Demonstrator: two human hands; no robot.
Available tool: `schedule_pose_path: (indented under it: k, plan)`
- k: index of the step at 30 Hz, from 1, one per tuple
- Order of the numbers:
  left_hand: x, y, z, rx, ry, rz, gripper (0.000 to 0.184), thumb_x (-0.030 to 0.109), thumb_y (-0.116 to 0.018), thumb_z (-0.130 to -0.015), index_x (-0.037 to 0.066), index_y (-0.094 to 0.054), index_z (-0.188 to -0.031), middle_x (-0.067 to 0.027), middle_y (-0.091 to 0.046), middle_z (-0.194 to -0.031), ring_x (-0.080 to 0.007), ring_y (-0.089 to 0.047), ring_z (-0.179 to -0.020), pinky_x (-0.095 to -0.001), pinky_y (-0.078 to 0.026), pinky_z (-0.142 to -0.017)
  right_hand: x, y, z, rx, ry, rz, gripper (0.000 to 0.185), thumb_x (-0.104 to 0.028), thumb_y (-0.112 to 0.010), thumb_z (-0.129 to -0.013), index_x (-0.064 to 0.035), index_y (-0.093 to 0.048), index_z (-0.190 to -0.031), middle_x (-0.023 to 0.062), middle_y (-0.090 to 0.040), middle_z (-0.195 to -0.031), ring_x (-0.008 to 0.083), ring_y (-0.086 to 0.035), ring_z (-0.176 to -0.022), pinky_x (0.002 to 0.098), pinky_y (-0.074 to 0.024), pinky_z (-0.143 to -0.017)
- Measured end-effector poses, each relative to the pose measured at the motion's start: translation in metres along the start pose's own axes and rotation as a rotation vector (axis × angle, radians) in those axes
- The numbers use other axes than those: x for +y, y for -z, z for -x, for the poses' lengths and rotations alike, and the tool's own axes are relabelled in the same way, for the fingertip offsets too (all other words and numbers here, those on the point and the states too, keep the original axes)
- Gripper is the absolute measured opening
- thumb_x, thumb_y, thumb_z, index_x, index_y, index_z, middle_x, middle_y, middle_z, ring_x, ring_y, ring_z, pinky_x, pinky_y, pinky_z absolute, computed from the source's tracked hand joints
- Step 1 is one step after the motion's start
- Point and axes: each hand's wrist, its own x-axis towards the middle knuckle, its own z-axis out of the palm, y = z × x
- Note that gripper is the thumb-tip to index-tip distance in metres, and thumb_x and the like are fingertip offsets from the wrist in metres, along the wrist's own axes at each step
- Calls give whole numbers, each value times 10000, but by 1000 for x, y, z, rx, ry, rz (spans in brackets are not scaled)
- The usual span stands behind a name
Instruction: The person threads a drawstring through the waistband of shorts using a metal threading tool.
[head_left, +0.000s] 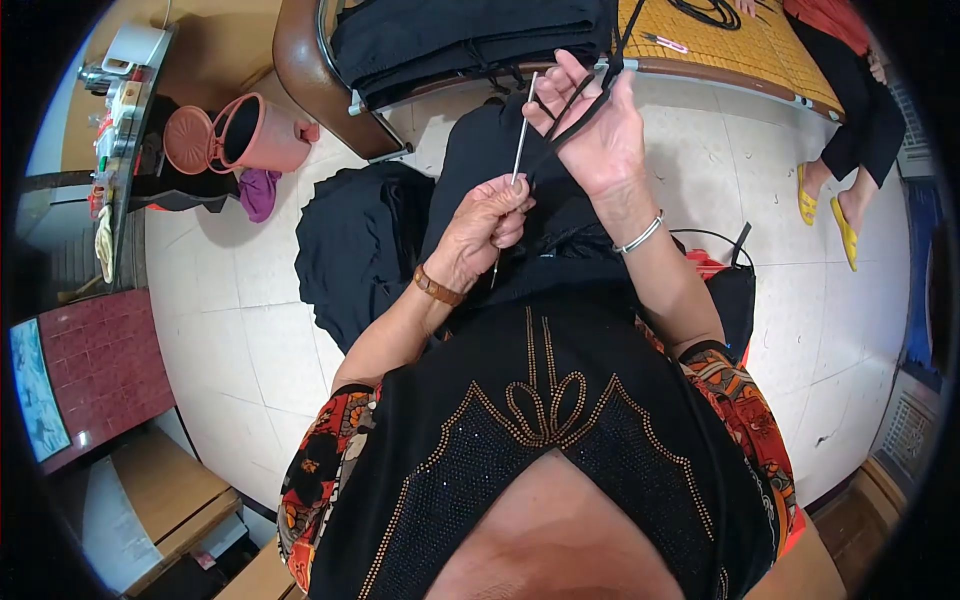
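A thin metal rod (521, 140) stands nearly upright in my left hand (480, 225), which is closed round it. Its lower end pokes out below my fist. My right hand (605, 140) is palm up, its fingers loosely curled and partly spread, with a flat black cord (580, 122) passing between them and across the palm. From there the cord runs up toward the table and down toward my left hand. I cannot tell whether the left fingers also pinch it. Black cloth (470, 170) lies over my lap beneath both hands.
Folded black fabric (470, 40) is stacked in front. On the bamboo mat (740, 65) are coiled black cord (705, 12) and a small pink-and-white item (665, 43). A black fabric heap (360, 240) and pink bin (262, 135) stand left. Another person in yellow slippers (848, 230) is right.
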Motion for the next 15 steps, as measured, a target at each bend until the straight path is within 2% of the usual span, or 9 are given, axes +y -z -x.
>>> schedule_pose_path:
  k: [6, 11, 15]
  plan:
    - [0, -5, 1, 71, -37, -124, 121, 133, -582, -849, 23, -555, -891, -66, -565, -711, -22, -267, -395, -149, -182, -344, 8, 5, 8, 170, 29, 232, 460, -352, -417, -916, 18, -450, -1188, 161, -541, -1130, 265, -528, -1037, 437, -428, -859]
    - [0, -26, 5, 93, -135, -118, 99, 109, -591, -834, 18, -554, -837, -18, -523, -634, -17, -266, -381, -147, -163, -336, 6, 1, 16, 118, 63, 470, 471, -354, -398, -923, 13, -428, -1217, 162, -541, -1128, 261, -530, -1022, 410, -438, -842]
    - [-3, -25, 6, 137, -152, -229, 113, 118, -588, -834, 17, -561, -877, -18, -507, -619, -16, -258, -377, -144, -166, -327, 4, -1, 20, 90, 116, 452, 459, -336, -394, -927, 12, -417, -1225, 162, -548, -1112, 256, -531, -1019, 399, -444, -827]
